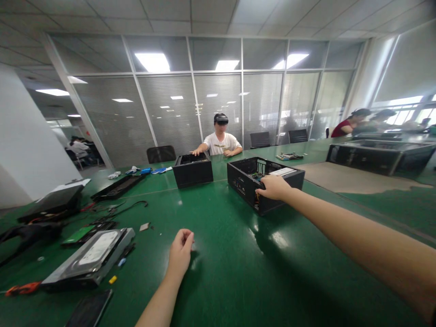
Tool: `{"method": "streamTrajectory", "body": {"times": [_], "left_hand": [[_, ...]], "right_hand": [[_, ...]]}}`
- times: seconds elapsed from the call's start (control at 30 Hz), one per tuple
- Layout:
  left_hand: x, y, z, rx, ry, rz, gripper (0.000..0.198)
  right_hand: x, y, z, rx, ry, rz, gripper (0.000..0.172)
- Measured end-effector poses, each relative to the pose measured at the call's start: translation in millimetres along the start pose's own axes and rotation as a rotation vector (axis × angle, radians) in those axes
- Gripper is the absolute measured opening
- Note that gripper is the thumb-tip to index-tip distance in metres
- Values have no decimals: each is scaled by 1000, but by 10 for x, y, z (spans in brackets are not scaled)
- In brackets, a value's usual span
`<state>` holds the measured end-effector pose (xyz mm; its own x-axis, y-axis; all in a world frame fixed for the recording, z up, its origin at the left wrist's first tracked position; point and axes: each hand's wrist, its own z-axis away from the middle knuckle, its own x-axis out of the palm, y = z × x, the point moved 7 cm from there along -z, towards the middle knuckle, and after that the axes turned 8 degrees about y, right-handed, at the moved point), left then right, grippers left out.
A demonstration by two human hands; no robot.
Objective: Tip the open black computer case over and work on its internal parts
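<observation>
Right now our right hand (274,187) is clamped over the near top edge of an open black computer case (242,180), fingers hooked onto the rim and the arm stretched almost straight. The case sits flat on the green table (221,281), lid off, with boards and wiring showing inside. Our left hand (180,250) rests on the table close to us, fingers curled loosely with nothing showing in them, well apart from the case.

We judge this to be a hold on the case to steady or shift it. Any move from here calls for a firm hold on that thin wall and a slow, level slide, since we are at full reach.

Further left lie a hard drive (98,252), an orange-handled tool (22,288) and a phone (89,311). Across the table a person (221,143) has both hands at a second case (193,172).
</observation>
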<state>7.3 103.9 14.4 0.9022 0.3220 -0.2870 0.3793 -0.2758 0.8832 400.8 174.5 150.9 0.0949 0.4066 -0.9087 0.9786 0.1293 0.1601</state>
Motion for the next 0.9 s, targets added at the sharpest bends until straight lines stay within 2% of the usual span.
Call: {"method": "streamTrajectory", "body": {"times": [0.1,0.17,0.43,0.53,0.63,0.7,0.77,0.83,0.9], "left_hand": [[20,15,-6,-16,-8,3,27],[28,25,-10,-26,-12,3,27],[23,64,4,-2,-23,-37,27],[45,119,54,26,-39,-53,26],[99,201,116,60,-79,-75,23],[138,252,154,79,-113,-90,23],[162,289,181,90,-137,-99,24],[171,305,195,89,-153,-101,24],[169,308,195,82,-161,-107,24]], "right_hand": [[-79,-158,178,-41,22,13,48],[-219,-328,385,-114,41,5,47],[-1070,-1269,1596,-403,50,-190,33],[-1279,-1641,2082,-557,196,-239,36],[-1394,-1912,2432,-717,361,-254,25],[-1449,-1984,2450,-817,316,-302,19],[-1524,-1956,2252,-920,134,-412,17],[-1584,-1828,1840,-951,-66,-509,15],[-1516,-1628,1251,-845,-156,-481,21]]}}
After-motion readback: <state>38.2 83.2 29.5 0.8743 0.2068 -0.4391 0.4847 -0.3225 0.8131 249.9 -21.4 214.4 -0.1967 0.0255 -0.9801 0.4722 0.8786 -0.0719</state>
